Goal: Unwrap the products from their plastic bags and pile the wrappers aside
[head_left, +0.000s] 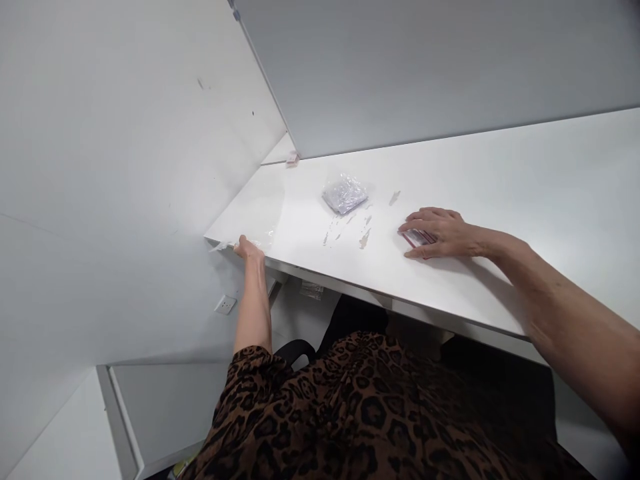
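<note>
My left hand (249,249) is at the desk's front left edge, its fingers closed on a clear plastic bag (267,223) that lies flat and is hard to see against the white top. A crumpled bit of the plastic sticks out to the left of the hand. My right hand (440,233) rests on the desktop, thumb and fingers around a small stack of clear plastic bags with red stripes (419,238); the palm hides part of it. Between the hands, farther back, lies a shiny clear-wrapped packet (345,194) with a pale purple tint.
The white desk (530,180) has worn patches near its middle. A grey partition (425,73) rises behind it and a white wall (115,167) stands at left. A small pinkish item (293,159) sits in the back corner. A wall socket (225,305) is below the desktop.
</note>
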`<state>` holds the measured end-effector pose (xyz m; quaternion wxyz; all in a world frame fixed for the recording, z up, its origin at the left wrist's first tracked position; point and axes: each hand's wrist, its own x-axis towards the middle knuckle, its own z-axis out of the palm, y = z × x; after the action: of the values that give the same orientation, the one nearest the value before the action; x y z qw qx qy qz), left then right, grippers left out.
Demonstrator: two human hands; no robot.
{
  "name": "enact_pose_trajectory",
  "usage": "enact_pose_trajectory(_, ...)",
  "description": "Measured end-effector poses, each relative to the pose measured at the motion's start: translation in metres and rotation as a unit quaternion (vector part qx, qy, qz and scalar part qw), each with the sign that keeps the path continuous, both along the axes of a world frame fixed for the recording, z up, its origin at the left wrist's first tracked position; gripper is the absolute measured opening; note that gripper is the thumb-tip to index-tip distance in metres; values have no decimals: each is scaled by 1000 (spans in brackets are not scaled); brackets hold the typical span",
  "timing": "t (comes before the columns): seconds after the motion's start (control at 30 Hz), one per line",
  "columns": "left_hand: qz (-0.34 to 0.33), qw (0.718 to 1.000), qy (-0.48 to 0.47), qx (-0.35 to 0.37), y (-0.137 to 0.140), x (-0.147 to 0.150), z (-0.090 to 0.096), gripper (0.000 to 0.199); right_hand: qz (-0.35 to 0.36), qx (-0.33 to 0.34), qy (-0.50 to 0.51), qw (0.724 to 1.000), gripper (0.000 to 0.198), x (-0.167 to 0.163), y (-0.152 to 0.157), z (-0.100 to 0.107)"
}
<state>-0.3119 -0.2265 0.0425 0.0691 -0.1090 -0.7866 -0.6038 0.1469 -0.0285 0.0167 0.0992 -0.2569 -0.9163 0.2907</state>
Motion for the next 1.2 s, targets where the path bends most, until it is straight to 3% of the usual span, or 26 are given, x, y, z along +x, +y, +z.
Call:
enact_pose_trajectory(0.1, 70, 997, -3, -27, -11, 23, 0, 70, -8, 13, -12, 1000, 34, 5, 3, 2)
enact_pose_trajectory(0.17, 80, 991, 85, -72, -11, 47, 4, 84, -34, 29, -7, 999, 29, 7, 5, 2)
enact_pose_trajectory(0.23, 27, 973, 192, -126, 0, 75, 9, 81, -66, 42, 5, 997, 26, 7, 7, 1)
enact_pose_trajectory(0.3, -84, 953, 231, -178, 22, 102, 15, 67, -86, 43, 20, 995, 26, 5, 8, -1)
enact_pose_trajectory(0.37, -206, 924, 203, -249, 54, 123, 18, 55, -97, 36, 38, 994, 27, 2, 8, -3)
enact_pose_trajectory(0.43, -261, 899, 159, -315, 90, 138, 18, 65, -101, 32, 59, 993, 26, 1, 7, -4)
enact_pose_trajectory(0.57, -265, 872, 95, -400, 150, 152, 10, 95, -111, 33, 92, 989, 22, 1, 3, 0)
enact_pose_trajectory(0.7, -257, 867, 56, -424, 169, 159, 3, 94, -150, 12, 116, 982, 21, 0, -4, 11)
enact_pose_trajectory(0.83, -295, 890, 59, -343, 162, 168, 0, 86, -194, -50, 150, 968, 20, -4, -11, 19)
enact_pose_trajectory(0.97, -398, 904, 61, -141, 155, 191, -6, 85, -255, -114, 177, 944, 23, -7, -12, 16)
enact_pose_trajectory(1.03, -460, 887, 42, -33, 151, 210, -10, 85, -259, -147, 236, 925, 36, -8, -10, 11)
enact_pose_trajectory(1.1, -524, 850, 13, 46, 147, 231, -15, 85, -244, -181, 309, 901, 63, -9, -7, 6)
enact_pose_trajectory(1.2, -596, 797, -33, 94, 138, 257, -22, 82, -219, -241, 373, 869, 98, -13, -3, 2)
